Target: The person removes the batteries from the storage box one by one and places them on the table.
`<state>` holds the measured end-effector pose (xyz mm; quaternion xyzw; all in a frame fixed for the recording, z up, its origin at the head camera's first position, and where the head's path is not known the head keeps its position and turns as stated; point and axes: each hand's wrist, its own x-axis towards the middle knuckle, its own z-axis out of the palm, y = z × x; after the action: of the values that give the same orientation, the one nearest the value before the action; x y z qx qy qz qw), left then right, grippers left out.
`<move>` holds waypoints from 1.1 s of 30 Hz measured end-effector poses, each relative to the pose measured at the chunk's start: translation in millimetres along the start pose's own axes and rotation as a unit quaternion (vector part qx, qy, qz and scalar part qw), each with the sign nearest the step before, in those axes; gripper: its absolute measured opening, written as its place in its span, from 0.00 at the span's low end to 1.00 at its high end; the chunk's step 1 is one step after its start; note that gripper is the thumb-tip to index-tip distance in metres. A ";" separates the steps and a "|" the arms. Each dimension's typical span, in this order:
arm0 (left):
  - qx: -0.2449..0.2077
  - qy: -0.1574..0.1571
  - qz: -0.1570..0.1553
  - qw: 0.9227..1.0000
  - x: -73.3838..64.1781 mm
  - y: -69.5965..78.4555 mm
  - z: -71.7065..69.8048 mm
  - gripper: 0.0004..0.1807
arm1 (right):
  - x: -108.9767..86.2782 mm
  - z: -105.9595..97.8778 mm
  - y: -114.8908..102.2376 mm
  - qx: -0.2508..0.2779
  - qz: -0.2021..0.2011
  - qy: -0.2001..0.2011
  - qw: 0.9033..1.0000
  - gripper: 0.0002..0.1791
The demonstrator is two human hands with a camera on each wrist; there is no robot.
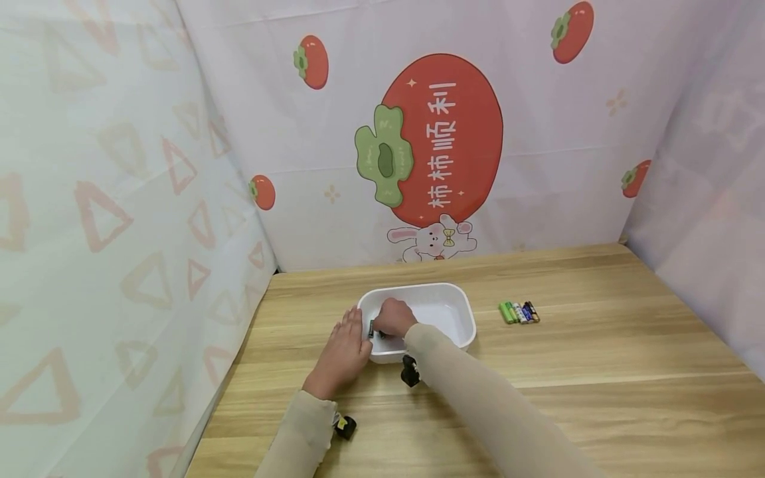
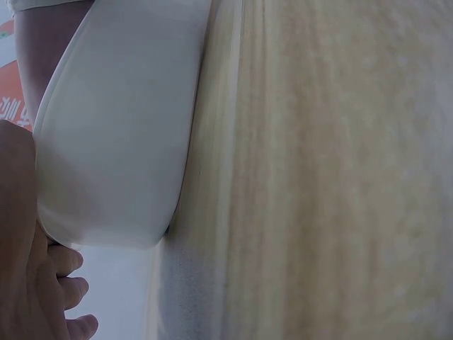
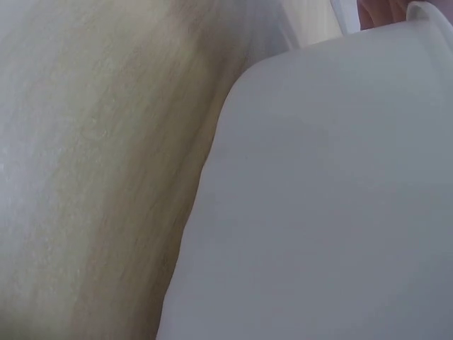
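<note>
A white rectangular bin [image 1: 445, 317] stands on the wooden table. My left hand [image 1: 342, 352] rests along the bin's left end, its fingers straight against the rim; in the left wrist view, the fingertips [image 2: 74, 292] show past the bin's outer wall. My right hand [image 1: 394, 317] reaches down inside the bin at its left side, fingers bent downward. A small dark battery-like piece [image 1: 371, 328] lies by the left inner wall, and another dark bit shows under the right hand. The right fingertips are hidden, so whether they pinch it cannot be seen.
Several small batteries [image 1: 518, 313] in green, white, blue and black lie side by side on the table [image 1: 597, 345], right of the bin. A printed cloth [image 1: 335, 226] hangs behind the table, with further cloth at left and right.
</note>
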<state>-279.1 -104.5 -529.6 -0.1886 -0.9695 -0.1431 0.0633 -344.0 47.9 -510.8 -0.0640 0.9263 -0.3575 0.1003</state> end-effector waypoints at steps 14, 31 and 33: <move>0.002 0.006 -0.002 1.000 0.2 0.8 0.8 0.36 | -2.3 -11.4 6.6 0.073 0.029 -0.019 0.997 0.10; 0.004 0.010 0.002 1.000 -0.5 0.0 0.2 0.36 | -8.9 -27.2 17.6 0.188 0.024 -0.011 0.982 0.05; 0.004 0.006 -0.001 1.000 -0.3 0.2 0.1 0.36 | -10.0 -28.3 18.1 0.192 0.023 -0.012 0.981 0.06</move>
<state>-278.7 -104.4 -529.8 -0.1867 -0.9699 -0.1399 0.0694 -341.7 81.4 -501.2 -0.0262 0.8406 -0.5253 0.1298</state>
